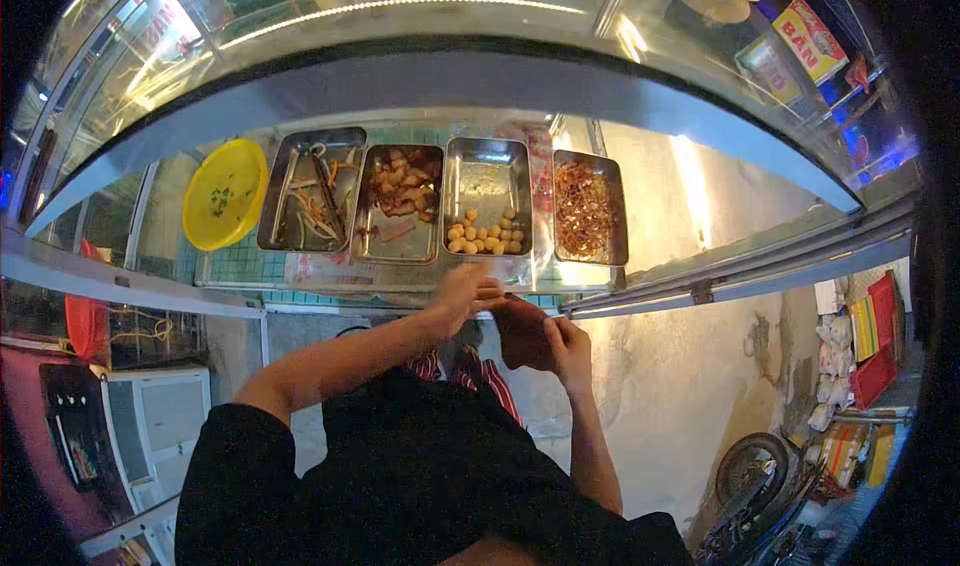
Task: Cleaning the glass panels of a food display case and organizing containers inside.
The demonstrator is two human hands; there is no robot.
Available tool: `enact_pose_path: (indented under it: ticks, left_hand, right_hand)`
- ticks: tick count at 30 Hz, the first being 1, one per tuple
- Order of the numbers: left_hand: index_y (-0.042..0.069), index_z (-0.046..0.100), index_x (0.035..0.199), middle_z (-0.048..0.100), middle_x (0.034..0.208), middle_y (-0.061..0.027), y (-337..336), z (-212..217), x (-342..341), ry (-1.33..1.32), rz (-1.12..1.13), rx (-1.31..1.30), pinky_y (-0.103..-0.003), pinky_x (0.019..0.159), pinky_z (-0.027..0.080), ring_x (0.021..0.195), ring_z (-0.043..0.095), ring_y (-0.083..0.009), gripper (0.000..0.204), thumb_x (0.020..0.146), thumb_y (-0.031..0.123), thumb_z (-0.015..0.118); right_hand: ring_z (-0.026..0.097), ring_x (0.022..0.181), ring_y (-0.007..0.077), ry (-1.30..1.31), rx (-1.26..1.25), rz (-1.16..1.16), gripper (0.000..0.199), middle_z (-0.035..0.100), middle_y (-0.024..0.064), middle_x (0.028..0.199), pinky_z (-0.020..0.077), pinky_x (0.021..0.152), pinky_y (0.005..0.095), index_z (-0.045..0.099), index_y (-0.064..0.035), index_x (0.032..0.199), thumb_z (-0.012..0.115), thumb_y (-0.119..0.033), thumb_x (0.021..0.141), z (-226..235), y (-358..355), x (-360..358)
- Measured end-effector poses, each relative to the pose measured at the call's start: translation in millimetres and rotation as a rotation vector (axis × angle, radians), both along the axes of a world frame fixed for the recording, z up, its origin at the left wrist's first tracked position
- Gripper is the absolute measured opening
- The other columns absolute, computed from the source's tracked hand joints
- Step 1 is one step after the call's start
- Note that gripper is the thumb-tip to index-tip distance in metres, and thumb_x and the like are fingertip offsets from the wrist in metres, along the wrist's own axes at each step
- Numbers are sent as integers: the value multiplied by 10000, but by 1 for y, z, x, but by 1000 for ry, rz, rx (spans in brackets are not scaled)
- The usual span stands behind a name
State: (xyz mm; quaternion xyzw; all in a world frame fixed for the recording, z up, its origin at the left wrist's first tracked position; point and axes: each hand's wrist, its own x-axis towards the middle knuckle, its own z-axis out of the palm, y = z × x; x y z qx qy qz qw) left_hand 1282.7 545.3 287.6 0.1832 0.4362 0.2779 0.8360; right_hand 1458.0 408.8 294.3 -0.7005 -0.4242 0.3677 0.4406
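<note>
My right hand (570, 354) grips a flat, reddish-brown, cloth-like piece (522, 334) by its right edge, thumb laid over it. I cannot make out exactly what the piece is. At its upper left corner, the curled fingers of my left hand (466, 300) meet it, slightly blurred. Both hands are just in front of the counter edge, below a metal tray (485, 150) with small round eggs (487, 236). Left of that stands a tray of browned meat pieces (403, 181); to the right, a tray of fried brown shreds (588, 206).
Farther left are a tray of pale and orange strips (315, 206) with a long utensil, and a yellow bowl (225, 194) with green bits. A framed glass case (450, 96) surrounds the food. A red stool-like object (87, 316) is left; a motorbike wheel (750, 471) is lower right.
</note>
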Motion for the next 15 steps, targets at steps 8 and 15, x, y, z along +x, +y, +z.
enact_pose_path:
  ticks: [8, 15]
  left_hand:
    - [-51, 504, 1066, 594, 999, -181, 52, -45, 29, -33, 362, -62, -343, 742, 584, 904, 612, -287, 236, 876, 88, 521]
    - [-49, 511, 1044, 598, 997, -161, 113, -35, 78, 10, 343, -43, -318, 692, 603, 900, 612, -273, 213, 863, 64, 507]
  right_hand:
    - [572, 656, 164, -99, -47, 58, 288, 602, 151, 702, 450, 620, 315, 611, 33, 864, 538, -244, 893, -8, 7, -16]
    - [574, 672, 165, -137, 72, -78, 269, 619, 105, 734, 462, 643, 306, 607, 27, 936, 539, -231, 903, 5, -3, -7]
